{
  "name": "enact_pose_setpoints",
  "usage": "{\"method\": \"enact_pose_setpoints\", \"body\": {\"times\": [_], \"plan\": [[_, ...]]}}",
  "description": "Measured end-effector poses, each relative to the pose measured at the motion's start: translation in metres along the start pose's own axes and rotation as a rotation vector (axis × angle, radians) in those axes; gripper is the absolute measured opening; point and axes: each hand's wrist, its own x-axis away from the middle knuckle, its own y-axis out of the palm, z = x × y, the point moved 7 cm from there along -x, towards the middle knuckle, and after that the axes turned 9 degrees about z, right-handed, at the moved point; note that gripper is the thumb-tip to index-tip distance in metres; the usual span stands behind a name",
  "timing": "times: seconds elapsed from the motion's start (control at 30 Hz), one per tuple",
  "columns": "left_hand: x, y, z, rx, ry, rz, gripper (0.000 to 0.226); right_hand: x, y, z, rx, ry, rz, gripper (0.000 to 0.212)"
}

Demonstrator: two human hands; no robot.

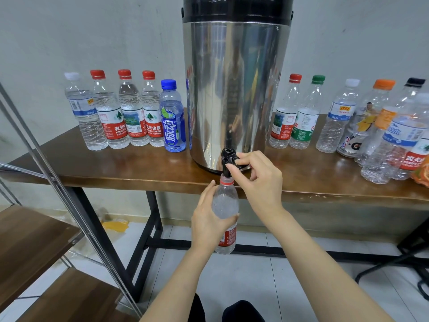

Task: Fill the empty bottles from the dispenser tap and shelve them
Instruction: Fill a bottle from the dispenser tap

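A tall steel dispenser (234, 94) stands on the brown table (116, 168), its black tap (228, 159) over the front edge. My left hand (209, 219) grips an uncapped clear bottle (225, 205) with a red label, held upright with its mouth right under the tap spout. My right hand (255, 175) pinches the tap lever with thumb and fingers. Several capped bottles holding water (120, 112) stand in a row left of the dispenser. Several capped bottles that look empty (348, 122) stand to its right.
A metal-framed shelf with wooden boards (34, 247) stands at the lower left, close to the table's black legs (148, 240). An orange packet (422, 173) lies at the table's right end. A black stand base sits on the tiled floor at right.
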Motion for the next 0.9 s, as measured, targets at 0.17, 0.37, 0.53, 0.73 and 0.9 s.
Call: {"method": "enact_pose_setpoints", "body": {"times": [0.17, 0.37, 0.53, 0.73, 0.9], "plan": [[0.000, 0.000, 0.000, 0.010, -0.007, 0.000, 0.088, 0.000, 0.000, 0.001, -0.008, -0.002, -0.004, 0.029], [0.000, 0.000, 0.000, 0.007, 0.002, -0.002, 0.088, 0.000, 0.000, 0.001, -0.003, -0.031, -0.017, 0.029], [-0.001, 0.000, 0.000, -0.006, 0.008, 0.007, 0.086, -0.002, -0.002, 0.000, 0.037, -0.181, -0.097, 0.033], [-0.001, 0.001, -0.001, -0.007, 0.002, -0.010, 0.086, -0.008, -0.002, -0.005, 0.106, -0.474, -0.100, 0.028], [-0.002, 0.001, -0.002, 0.003, -0.007, -0.014, 0.087, -0.011, -0.003, -0.007, 0.107, -0.595, -0.073, 0.030]]}}
